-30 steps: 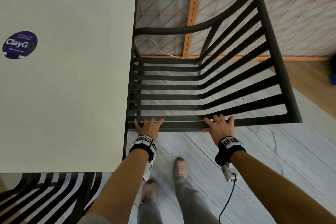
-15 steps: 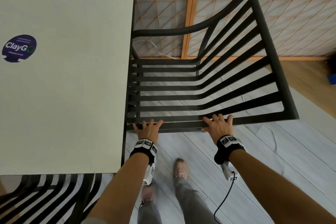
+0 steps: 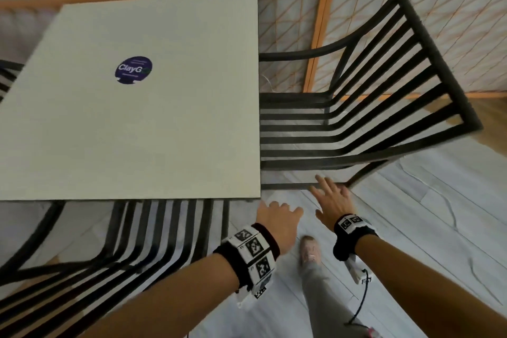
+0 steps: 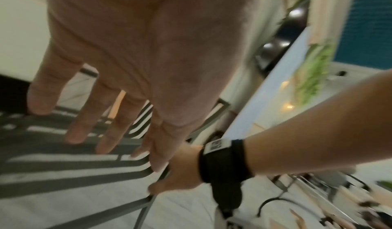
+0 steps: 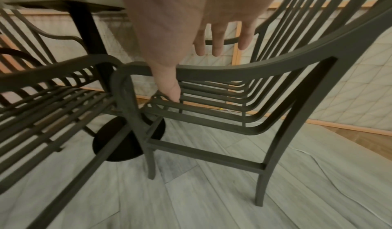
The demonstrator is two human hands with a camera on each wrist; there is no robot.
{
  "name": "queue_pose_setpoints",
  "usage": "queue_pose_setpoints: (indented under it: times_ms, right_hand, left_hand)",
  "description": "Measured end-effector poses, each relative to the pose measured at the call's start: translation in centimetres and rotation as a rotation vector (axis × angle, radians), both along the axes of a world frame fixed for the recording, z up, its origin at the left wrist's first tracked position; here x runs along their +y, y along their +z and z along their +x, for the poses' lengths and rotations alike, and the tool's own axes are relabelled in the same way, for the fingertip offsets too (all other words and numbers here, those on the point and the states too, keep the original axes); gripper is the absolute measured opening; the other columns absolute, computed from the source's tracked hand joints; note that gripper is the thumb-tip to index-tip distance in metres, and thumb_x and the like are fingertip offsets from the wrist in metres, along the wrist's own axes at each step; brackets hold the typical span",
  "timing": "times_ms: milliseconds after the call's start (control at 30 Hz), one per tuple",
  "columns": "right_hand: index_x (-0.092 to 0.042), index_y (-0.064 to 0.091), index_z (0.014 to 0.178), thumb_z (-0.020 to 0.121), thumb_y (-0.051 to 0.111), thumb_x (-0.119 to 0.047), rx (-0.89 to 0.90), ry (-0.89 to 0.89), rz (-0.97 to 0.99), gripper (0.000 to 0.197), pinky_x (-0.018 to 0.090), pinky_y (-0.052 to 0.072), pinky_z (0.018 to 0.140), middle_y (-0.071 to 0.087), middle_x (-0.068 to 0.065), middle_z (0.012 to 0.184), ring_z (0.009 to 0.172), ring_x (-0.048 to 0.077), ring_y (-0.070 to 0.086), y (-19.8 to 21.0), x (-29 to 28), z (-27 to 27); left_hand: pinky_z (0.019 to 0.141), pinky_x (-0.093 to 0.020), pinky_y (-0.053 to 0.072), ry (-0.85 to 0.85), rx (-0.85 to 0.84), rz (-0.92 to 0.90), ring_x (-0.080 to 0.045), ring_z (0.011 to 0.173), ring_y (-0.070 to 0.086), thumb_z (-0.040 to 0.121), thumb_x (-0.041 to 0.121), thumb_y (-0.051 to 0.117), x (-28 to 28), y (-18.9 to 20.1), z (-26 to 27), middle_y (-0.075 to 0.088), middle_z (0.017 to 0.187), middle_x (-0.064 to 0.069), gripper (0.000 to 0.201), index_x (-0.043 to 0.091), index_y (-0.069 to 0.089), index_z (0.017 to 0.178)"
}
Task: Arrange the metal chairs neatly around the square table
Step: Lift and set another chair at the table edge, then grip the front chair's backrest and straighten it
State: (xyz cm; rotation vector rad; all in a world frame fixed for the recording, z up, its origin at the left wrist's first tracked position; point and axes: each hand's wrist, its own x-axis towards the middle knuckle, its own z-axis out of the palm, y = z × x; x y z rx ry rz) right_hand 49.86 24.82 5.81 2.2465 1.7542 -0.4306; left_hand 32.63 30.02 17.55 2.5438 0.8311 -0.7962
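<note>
Tucking against the pale square surface (image 3: 137, 132) — a dark slatted metal chair (image 3: 356, 123).
Both hands slack: right hand (image 3: 333, 202) by its armrest, left hand (image 3: 277, 218) empty; second chair (image 3: 123, 241) nearer.

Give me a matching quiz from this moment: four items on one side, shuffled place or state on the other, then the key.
Items:
1. round purple sticker
2. black slatted metal chair on the right
3. left hand
4. round black table base

Place or state:
A. on the grey plank floor, under the table
B. open, holding nothing
C. on the cream square tabletop
D. seat front tucked under the table's right edge

Pairs: 1-C, 2-D, 3-B, 4-A
</note>
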Motion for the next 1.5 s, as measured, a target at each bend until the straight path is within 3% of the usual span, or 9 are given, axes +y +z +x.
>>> queue_pose_setpoints:
  times_ms: [133, 333, 433, 633, 767, 900, 1067, 1233, 1500]
  right_hand:
    - [-0.038, 0.027, 0.14, 0.084, 0.06, -0.022, 0.138, 0.07, 0.019, 0.068, 0.047, 0.032, 0.107, 0.023, 0.002, 0.156, 0.138, 0.027, 0.027, 1.5, -2.6, -10.1]
    - [-0.041, 0.023, 0.138, 0.081, 0.065, -0.03, 0.283, 0.208, 0.046, 0.072, 0.047, 0.034, 0.105, 0.024, 0.001, 0.155, 0.135, 0.026, 0.033, 3.8, -5.2, -25.1]
    - [-0.042, 0.023, 0.138, 0.076, 0.07, -0.035, 0.323, 0.226, 0.054, 0.079, 0.048, 0.038, 0.104, 0.028, 0.001, 0.153, 0.133, 0.027, 0.037, 5.0, -5.9, -29.7]
    - [-0.041, 0.04, 0.127, 0.071, 0.075, -0.036, 0.513, 0.149, 0.102, 0.066, 0.049, 0.047, 0.095, 0.042, 0.0, 0.141, 0.12, 0.028, 0.049, 5.4, -6.3, -34.3]
    - [-0.026, 0.059, 0.109, 0.073, 0.074, -0.014, 0.695, 0.037, 0.239, 0.041, 0.047, 0.049, 0.096, 0.052, 0.013, 0.135, 0.12, 0.033, 0.054, 3.6, -5.8, -35.9]
    - [-0.022, 0.061, 0.084, 0.077, 0.064, 0.001, 0.76, -0.066, 0.342, 0.024, 0.04, 0.047, 0.099, 0.065, 0.011, 0.121, 0.126, 0.025, 0.052, 2.4, -6.0, -36.9]
    - [-0.008, 0.063, 0.081, 0.077, 0.066, 0.004, 0.802, -0.069, 0.33, 0.014, 0.028, 0.04, 0.102, 0.069, 0.015, 0.113, 0.129, 0.019, 0.048, 3.0, -7.4, -36.4]
    - [-0.017, 0.061, 0.079, 0.076, 0.069, -0.001, 0.795, -0.04, 0.323, 0.018, 0.047, 0.05, 0.096, 0.071, 0.01, 0.103, 0.118, 0.029, 0.058, 2.7, -8.2, -35.5]
    - [-0.004, 0.066, 0.081, 0.075, 0.065, 0.009, 0.791, -0.069, 0.307, 0.014, 0.031, 0.042, 0.102, 0.063, 0.017, 0.124, 0.127, 0.024, 0.051, 3.5, -7.1, -35.6]
  left_hand:
    - [0.096, -0.047, 0.038, -0.014, -0.044, 0.055, -0.033, 0.116, 0.056, 0.096, 0.034, 0.042, -2.0, 5.7, -9.8, 0.06, 0.127, -0.011, 0.039, 0.019, 0.047, 0.132]
    - [0.095, -0.042, 0.045, 0.069, 0.246, 0.054, -0.029, 0.118, 0.056, 0.089, 0.058, 0.048, -1.7, 10.6, -24.5, 0.058, 0.132, -0.006, 0.061, 0.018, 0.05, 0.134]
    - [0.098, -0.041, 0.046, 0.116, 0.336, -0.015, -0.025, 0.123, 0.053, 0.074, 0.067, 0.063, -1.0, 11.5, -30.7, 0.055, 0.138, -0.002, 0.082, 0.023, 0.042, 0.141]
    - [0.108, -0.045, 0.041, 0.355, 0.51, -0.15, -0.026, 0.127, 0.05, 0.063, 0.054, 0.082, 0.5, 9.7, -41.5, 0.051, 0.142, 0.001, 0.097, 0.027, 0.037, 0.144]
    - [0.11, -0.056, 0.028, 0.543, 0.23, 0.038, -0.027, 0.117, 0.056, 0.084, 0.049, 0.06, 0.4, 5.6, -47.1, 0.067, 0.115, 0.003, 0.035, 0.039, 0.059, 0.117]
    - [0.113, -0.058, 0.021, 0.606, 0.029, 0.22, -0.031, 0.108, 0.058, 0.092, 0.037, 0.051, -0.8, 3.0, -48.5, 0.069, 0.099, -0.001, 0.019, 0.034, 0.067, 0.1]
    - [0.11, -0.063, 0.02, 0.6, 0.029, 0.254, -0.031, 0.107, 0.058, 0.092, 0.035, 0.052, -2.0, 1.6, -48.1, 0.069, 0.097, -0.001, 0.016, 0.037, 0.067, 0.099]
    - [0.111, -0.063, 0.018, 0.6, 0.023, 0.238, -0.032, 0.111, 0.055, 0.092, 0.042, 0.053, -3.0, 1.2, -47.8, 0.067, 0.102, -0.002, 0.019, 0.033, 0.065, 0.104]
    - [0.114, -0.064, 0.009, 0.644, -0.025, 0.259, -0.031, 0.113, 0.053, 0.091, 0.044, 0.054, -2.6, 1.1, -47.5, 0.066, 0.094, -0.002, 0.021, 0.028, 0.067, 0.095]
